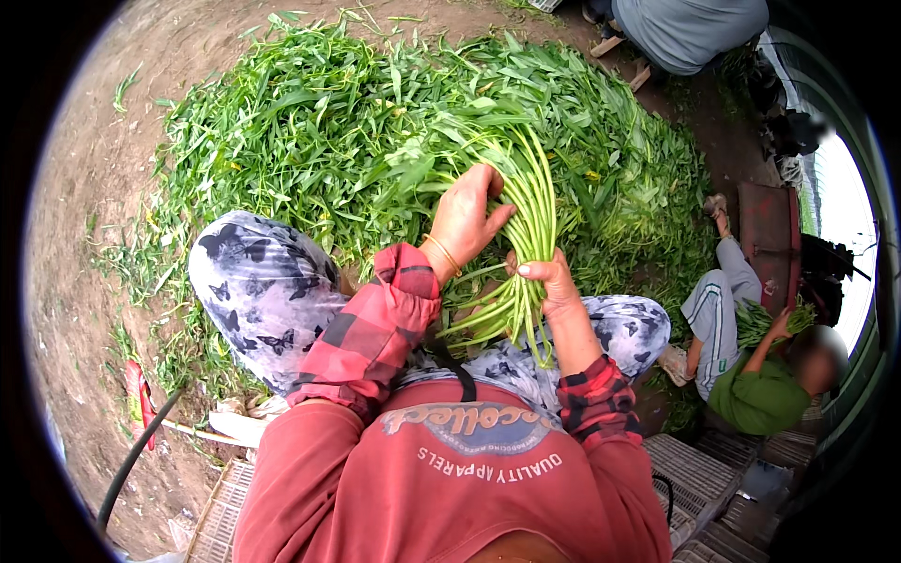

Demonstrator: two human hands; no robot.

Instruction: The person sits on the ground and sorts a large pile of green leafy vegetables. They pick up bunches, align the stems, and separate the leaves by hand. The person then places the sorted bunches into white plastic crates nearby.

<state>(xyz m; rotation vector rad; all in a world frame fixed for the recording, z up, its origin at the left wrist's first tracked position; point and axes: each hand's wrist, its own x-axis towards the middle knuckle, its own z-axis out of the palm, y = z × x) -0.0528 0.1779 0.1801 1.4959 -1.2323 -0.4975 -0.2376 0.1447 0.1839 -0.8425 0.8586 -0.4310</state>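
Observation:
A bunch of long-stemmed leafy greens, apparently water spinach (531, 204), is held above my lap, leaves away from me and cut stem ends towards me. My right hand (556, 281) is closed around its lower stems, thumb across the front. Against the bunch's left side is my left hand (466, 218), fingers curled and thumb tip at the stems; whether it grips any is hidden. Beyond my knees spreads a broad heap of the same loose greens (317, 134).
A seated person in a green shirt (760, 397) holds greens at the right. Another person's grey-clothed back (693, 32) is at the top right. Plastic crates (693, 468) stand behind me at the right, another crate (224, 503) at the left. Bare earth (91, 232) borders the heap.

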